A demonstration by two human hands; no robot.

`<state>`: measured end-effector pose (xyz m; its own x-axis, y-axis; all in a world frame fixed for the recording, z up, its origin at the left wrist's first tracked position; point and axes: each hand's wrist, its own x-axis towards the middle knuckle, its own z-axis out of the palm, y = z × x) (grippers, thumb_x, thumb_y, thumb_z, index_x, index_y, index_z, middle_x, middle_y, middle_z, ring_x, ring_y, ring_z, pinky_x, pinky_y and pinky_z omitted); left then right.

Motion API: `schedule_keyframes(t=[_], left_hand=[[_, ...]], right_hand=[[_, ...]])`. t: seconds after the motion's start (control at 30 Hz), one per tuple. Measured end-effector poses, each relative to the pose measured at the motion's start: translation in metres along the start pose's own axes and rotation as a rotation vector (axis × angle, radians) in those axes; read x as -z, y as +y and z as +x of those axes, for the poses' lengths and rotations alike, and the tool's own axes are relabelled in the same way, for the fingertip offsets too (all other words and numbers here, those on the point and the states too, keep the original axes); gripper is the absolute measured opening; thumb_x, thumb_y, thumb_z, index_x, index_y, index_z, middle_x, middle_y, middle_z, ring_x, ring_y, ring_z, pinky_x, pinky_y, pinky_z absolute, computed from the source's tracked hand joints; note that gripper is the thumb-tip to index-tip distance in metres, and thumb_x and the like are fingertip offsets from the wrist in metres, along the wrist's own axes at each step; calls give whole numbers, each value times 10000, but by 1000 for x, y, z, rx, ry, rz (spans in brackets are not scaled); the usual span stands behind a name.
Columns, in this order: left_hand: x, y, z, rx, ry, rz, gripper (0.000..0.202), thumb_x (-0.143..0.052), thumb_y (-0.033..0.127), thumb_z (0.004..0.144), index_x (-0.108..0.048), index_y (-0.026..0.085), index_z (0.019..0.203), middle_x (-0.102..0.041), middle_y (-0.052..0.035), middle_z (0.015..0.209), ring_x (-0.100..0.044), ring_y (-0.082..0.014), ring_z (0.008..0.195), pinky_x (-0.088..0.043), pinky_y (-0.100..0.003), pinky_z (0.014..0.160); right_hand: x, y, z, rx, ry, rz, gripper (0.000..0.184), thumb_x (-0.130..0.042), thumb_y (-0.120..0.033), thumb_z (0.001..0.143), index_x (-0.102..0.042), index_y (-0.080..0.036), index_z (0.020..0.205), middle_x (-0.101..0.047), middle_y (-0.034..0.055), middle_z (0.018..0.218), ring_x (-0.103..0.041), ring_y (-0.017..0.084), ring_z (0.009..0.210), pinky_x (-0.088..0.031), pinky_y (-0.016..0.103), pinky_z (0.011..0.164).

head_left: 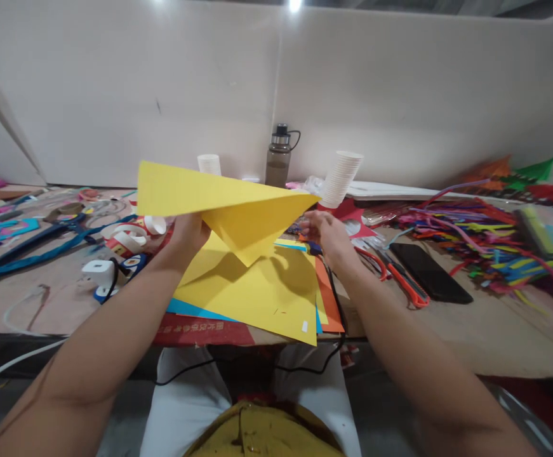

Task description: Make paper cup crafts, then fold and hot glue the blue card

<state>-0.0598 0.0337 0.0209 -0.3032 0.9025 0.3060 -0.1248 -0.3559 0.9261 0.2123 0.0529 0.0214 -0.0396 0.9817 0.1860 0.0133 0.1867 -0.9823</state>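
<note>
A folded yellow paper sheet (219, 200) is held up above the desk. My left hand (186, 233) grips it from below near its left part, fingers closed under the paper. My right hand (329, 236) is at the sheet's right tip, fingers curled near the corner; whether it pinches the paper is hard to see. Below lies a stack of coloured sheets (266, 292), yellow on top, with orange and blue edges showing.
A dark water bottle (279, 155), a stack of white paper cups (341, 179) and a single cup (209, 164) stand by the white partition. A black phone (429, 273), orange cutter (407, 282), coloured pipe cleaners (486, 238), blue strips (33, 244) and tape rolls (128, 238) lie around.
</note>
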Motion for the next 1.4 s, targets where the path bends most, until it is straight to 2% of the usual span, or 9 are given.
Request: schedule_keyframes(t=[0.07, 0.13, 0.3, 0.43, 0.57, 0.73, 0.87, 1.27, 1.4], left_hand=[[-1, 1, 5, -51, 40, -210, 220, -583, 285, 811, -592, 208, 1016, -662, -55, 1094, -590, -202, 1070, -492, -322, 912], [-1, 0, 8, -11, 69, -341, 250, -630, 243, 769, -593, 180, 1008, -670, -68, 1087, -604, -217, 1055, -502, -345, 912], [0, -2, 8, 153, 96, -316, 200, -603, 173, 778, -603, 171, 978, -686, -73, 1048, -635, -228, 1004, -531, -365, 884], [6, 7, 12, 137, 126, -338, 165, -613, 199, 783, -616, 171, 945, -702, -72, 983, -640, -253, 998, -539, -393, 874], [12, 18, 17, 92, 148, -417, 144, -597, 232, 802, -630, 157, 920, -705, -70, 989, -633, -244, 1013, -520, -379, 905], [13, 28, 17, 77, 194, -460, 132, -547, 217, 833, -637, 164, 914, -712, -62, 975, -633, -225, 1018, -512, -365, 909], [16, 29, 20, 62, 212, -503, 137, -569, 218, 821, -640, 165, 925, -708, -71, 994, -635, -228, 1016, -509, -374, 913], [20, 29, 23, 58, 237, -492, 158, -560, 228, 818, -652, 164, 929, -708, -77, 997, -630, -229, 1022, -516, -375, 898], [21, 31, 23, 61, 234, -490, 174, -550, 241, 822, -645, 171, 950, -706, -71, 1011, -621, -226, 1039, -514, -369, 901]], right_hand=[[-2, 2, -3, -23, -117, -170, 287, -574, -462, 760, -604, -179, 801, -626, 16, 720, -560, 103, 597, -483, 224, 571], [-5, 4, -6, 0, -225, -345, 261, -557, -422, 779, -613, -169, 741, -633, 21, 718, -560, 108, 605, -475, 224, 577], [-9, 4, -11, 78, -308, -594, 254, -478, -369, 839, -634, -179, 902, -679, 52, 877, -612, 160, 763, -480, 270, 660], [-11, 9, -20, 248, -416, -857, 294, -552, -372, 814, -625, -192, 1035, -669, 76, 999, -610, 191, 869, -460, 296, 752], [-18, 14, -24, 386, -531, -1090, 477, -678, -398, 719, -593, -137, 1109, -613, 139, 1076, -569, 231, 963, -435, 315, 822], [-31, 8, -10, 269, -628, -1347, 628, -726, -488, 636, -587, -120, 1125, -563, 159, 1131, -546, 263, 999, -424, 312, 840], [-39, 1, 0, 167, -709, -1427, 654, -735, -522, 607, -588, -145, 1121, -560, 143, 1137, -533, 273, 1025, -408, 300, 862], [-43, -9, 5, 114, -775, -1433, 643, -759, -506, 577, -572, -177, 1097, -573, 120, 1109, -531, 265, 1003, -422, 291, 814], [-44, -9, 5, 161, -753, -1436, 641, -755, -515, 583, -578, -156, 1084, -554, 139, 1138, -520, 269, 1026, -416, 281, 825]])
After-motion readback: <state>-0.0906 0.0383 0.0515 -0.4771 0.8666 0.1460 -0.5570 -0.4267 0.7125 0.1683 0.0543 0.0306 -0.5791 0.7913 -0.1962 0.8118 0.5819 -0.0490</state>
